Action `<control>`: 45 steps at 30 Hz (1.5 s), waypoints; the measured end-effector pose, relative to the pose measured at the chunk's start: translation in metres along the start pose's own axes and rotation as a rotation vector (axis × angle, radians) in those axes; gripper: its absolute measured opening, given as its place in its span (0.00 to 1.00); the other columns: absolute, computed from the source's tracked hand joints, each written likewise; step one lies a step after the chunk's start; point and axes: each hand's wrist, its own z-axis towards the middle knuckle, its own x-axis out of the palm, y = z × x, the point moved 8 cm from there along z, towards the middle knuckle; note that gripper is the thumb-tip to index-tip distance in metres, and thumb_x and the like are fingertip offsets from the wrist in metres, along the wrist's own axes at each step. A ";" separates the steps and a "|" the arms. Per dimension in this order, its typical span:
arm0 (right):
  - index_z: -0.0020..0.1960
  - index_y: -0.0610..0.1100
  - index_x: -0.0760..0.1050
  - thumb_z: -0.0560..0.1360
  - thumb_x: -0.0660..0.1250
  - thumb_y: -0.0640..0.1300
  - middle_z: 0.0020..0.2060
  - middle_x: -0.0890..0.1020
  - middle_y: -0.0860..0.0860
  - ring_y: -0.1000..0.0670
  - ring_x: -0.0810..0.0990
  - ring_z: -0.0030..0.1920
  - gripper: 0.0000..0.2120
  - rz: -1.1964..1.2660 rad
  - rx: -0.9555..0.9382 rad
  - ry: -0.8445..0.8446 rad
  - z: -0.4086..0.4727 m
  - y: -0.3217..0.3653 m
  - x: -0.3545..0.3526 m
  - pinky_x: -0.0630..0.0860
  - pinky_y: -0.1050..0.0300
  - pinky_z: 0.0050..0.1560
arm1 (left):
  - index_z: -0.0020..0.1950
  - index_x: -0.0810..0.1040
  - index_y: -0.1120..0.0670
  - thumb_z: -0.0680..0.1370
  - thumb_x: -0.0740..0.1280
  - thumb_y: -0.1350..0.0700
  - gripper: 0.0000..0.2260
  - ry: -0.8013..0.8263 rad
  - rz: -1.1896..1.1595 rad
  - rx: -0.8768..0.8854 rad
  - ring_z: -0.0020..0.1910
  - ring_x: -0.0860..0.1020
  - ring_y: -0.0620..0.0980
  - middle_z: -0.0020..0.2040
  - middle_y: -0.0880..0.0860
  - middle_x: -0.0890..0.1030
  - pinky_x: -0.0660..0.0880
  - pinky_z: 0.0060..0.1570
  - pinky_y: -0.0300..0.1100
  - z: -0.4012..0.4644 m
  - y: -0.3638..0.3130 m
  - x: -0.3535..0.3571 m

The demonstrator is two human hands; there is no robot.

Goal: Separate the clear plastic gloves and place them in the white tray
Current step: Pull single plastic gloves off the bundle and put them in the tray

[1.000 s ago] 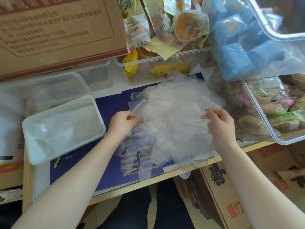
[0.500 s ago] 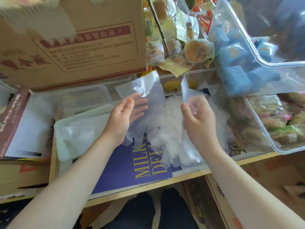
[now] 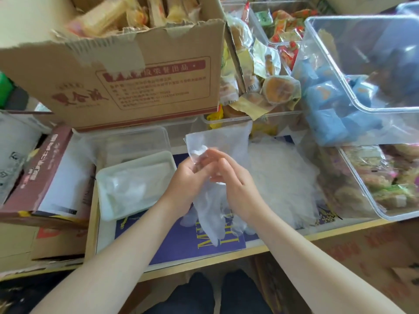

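Observation:
A clear plastic glove [image 3: 217,141] is held up between my two hands above the table, its cuff standing up and its fingers hanging down. My left hand [image 3: 188,180] pinches the glove near its middle. My right hand [image 3: 233,182] lies against it from the right, fingers curled onto the film. A heap of clear gloves [image 3: 278,177] lies on the blue mat to the right of my hands. The white tray [image 3: 106,177] sits to the left with clear glove film inside it.
A cardboard box [image 3: 136,71] of snacks stands behind the tray. A clear lidded container [image 3: 127,141] lies behind the tray. Clear bins of wrapped snacks [image 3: 362,109] crowd the right side. The blue printed mat [image 3: 186,245] runs to the table's front edge. A maroon box [image 3: 45,168] stands at the left.
My hands have come together at the middle, closing on one glove lifted from the heap. The view has tilted upward, showing more of the cardboard box.

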 end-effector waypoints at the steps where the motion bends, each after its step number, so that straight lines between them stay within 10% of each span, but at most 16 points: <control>1: 0.59 0.50 0.74 0.76 0.54 0.49 0.52 0.81 0.52 0.54 0.79 0.52 0.15 -0.046 -0.029 -0.010 0.000 0.003 -0.003 0.76 0.57 0.53 | 0.54 0.79 0.52 0.77 0.67 0.55 0.07 -0.027 0.032 0.024 0.48 0.80 0.45 0.45 0.48 0.84 0.73 0.51 0.42 0.000 -0.005 -0.003; 6: 0.60 0.46 0.69 0.72 0.68 0.47 0.54 0.72 0.51 0.52 0.72 0.53 0.18 -0.394 -0.162 -0.473 0.002 0.021 -0.067 0.69 0.63 0.54 | 0.52 0.80 0.52 0.80 0.58 0.58 0.11 0.064 0.074 0.042 0.51 0.82 0.49 0.48 0.49 0.85 0.77 0.52 0.39 -0.003 -0.022 -0.009; 9: 0.67 0.47 0.66 0.69 0.73 0.52 0.60 0.74 0.51 0.54 0.72 0.59 0.31 -0.112 0.142 -0.273 0.021 -0.003 -0.079 0.68 0.62 0.60 | 0.53 0.80 0.55 0.75 0.61 0.55 0.11 0.130 0.033 0.028 0.49 0.82 0.51 0.48 0.51 0.85 0.78 0.50 0.40 -0.003 -0.030 -0.014; 12: 0.48 0.45 0.77 0.73 0.69 0.42 0.42 0.82 0.52 0.55 0.78 0.43 0.04 -0.066 0.152 -0.046 0.026 0.003 -0.064 0.73 0.62 0.48 | 0.52 0.79 0.57 0.73 0.62 0.55 0.12 0.152 -0.009 0.012 0.45 0.83 0.50 0.46 0.52 0.85 0.78 0.47 0.38 -0.004 -0.036 -0.018; 17: 0.37 0.41 0.77 0.75 0.68 0.43 0.34 0.80 0.47 0.47 0.73 0.38 0.10 -0.114 0.060 -0.119 0.030 0.020 -0.066 0.69 0.54 0.42 | 0.49 0.79 0.57 0.74 0.64 0.60 0.07 0.107 0.028 -0.006 0.40 0.83 0.48 0.42 0.51 0.85 0.78 0.42 0.35 -0.010 -0.040 -0.033; 21: 0.43 0.26 0.71 0.69 0.63 0.67 0.32 0.72 0.37 0.48 0.68 0.36 0.39 -0.184 0.089 -0.078 0.029 0.025 -0.058 0.62 0.53 0.41 | 0.47 0.80 0.57 0.71 0.66 0.62 0.07 0.053 0.017 0.021 0.40 0.83 0.48 0.41 0.51 0.85 0.79 0.41 0.36 -0.010 -0.046 -0.044; 27: 0.38 0.44 0.76 0.75 0.67 0.41 0.28 0.81 0.54 0.57 0.74 0.27 0.07 -0.196 0.048 0.072 0.032 0.030 -0.052 0.68 0.67 0.29 | 0.47 0.78 0.57 0.77 0.62 0.65 0.07 -0.073 -0.097 -0.007 0.39 0.83 0.44 0.39 0.50 0.85 0.79 0.45 0.35 -0.007 -0.052 -0.058; 35: 0.32 0.45 0.77 0.75 0.67 0.41 0.26 0.80 0.53 0.49 0.71 0.32 0.13 -0.276 0.041 -0.014 0.039 0.038 -0.070 0.68 0.57 0.34 | 0.46 0.81 0.55 0.68 0.67 0.51 0.11 0.061 0.117 -0.127 0.43 0.83 0.51 0.44 0.53 0.85 0.77 0.51 0.42 -0.017 -0.036 -0.053; 45: 0.36 0.39 0.78 0.79 0.59 0.52 0.36 0.81 0.36 0.43 0.76 0.33 0.21 -0.287 0.191 0.061 0.042 0.032 -0.084 0.71 0.51 0.41 | 0.43 0.78 0.58 0.75 0.65 0.63 0.03 0.045 0.231 -0.134 0.37 0.83 0.44 0.36 0.51 0.85 0.77 0.38 0.32 -0.018 -0.038 -0.055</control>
